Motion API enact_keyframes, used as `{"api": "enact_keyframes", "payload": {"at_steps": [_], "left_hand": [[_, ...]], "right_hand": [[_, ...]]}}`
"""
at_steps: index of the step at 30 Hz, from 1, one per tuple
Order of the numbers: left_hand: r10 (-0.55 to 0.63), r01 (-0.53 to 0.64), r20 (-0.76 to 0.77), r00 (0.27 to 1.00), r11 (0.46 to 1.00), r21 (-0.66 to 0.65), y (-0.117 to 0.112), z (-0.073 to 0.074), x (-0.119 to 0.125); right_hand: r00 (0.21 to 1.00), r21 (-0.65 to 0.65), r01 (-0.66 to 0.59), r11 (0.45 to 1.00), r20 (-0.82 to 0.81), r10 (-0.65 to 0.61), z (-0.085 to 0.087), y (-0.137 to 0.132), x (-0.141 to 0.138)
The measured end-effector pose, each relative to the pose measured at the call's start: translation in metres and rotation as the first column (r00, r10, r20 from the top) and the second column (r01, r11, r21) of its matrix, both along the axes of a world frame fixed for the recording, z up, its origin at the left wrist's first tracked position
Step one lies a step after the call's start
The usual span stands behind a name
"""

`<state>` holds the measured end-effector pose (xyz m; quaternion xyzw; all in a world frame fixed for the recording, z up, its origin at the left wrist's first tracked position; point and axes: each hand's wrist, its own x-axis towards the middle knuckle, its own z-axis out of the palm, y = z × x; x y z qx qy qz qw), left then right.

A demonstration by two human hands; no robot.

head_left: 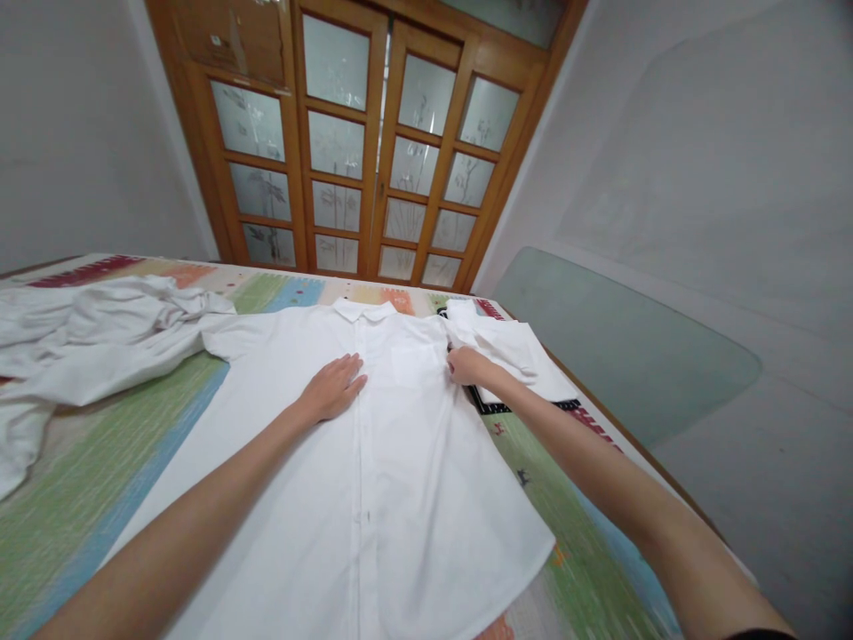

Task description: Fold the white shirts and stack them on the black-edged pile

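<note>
A white button-up shirt (393, 480) lies spread flat, front up, collar pointing away from me, on a colourful striped cover (86, 498). My left hand (333, 388) rests flat on the shirt's chest with its fingers stretched out. My right hand (465, 364) is closed in a pinch on the shirt's right side near the armpit, next to its short sleeve (513, 351), which lies out to the right.
A pile of crumpled white garments (86, 342) lies at the left. The surface's right edge (619, 427) runs close to a white wall. Wooden doors with frosted glass panes (373, 151) stand behind the far edge.
</note>
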<state>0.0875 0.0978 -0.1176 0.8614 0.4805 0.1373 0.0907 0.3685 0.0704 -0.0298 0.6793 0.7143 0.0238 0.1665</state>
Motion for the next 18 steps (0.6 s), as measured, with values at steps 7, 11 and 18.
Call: {"api": "enact_keyframes", "payload": {"at_steps": [7,11,18], "left_hand": [[0.008,-0.008,-0.042,0.999,1.0,-0.001,-0.002,0.001,-0.003],[0.007,-0.007,-0.052,0.999,1.0,0.0,-0.002,0.003,-0.002],[0.009,-0.006,-0.07,0.998,0.999,0.044,-0.002,0.003,-0.001]], "right_hand": [[0.983,0.011,-0.021,1.0,-0.183,0.023,-0.029,-0.072,0.021],[0.943,0.079,0.096,0.992,-0.325,-0.065,-0.049,-0.106,0.034],[0.811,0.102,0.119,0.988,-0.584,-0.037,-0.059,-0.133,0.045]]}}
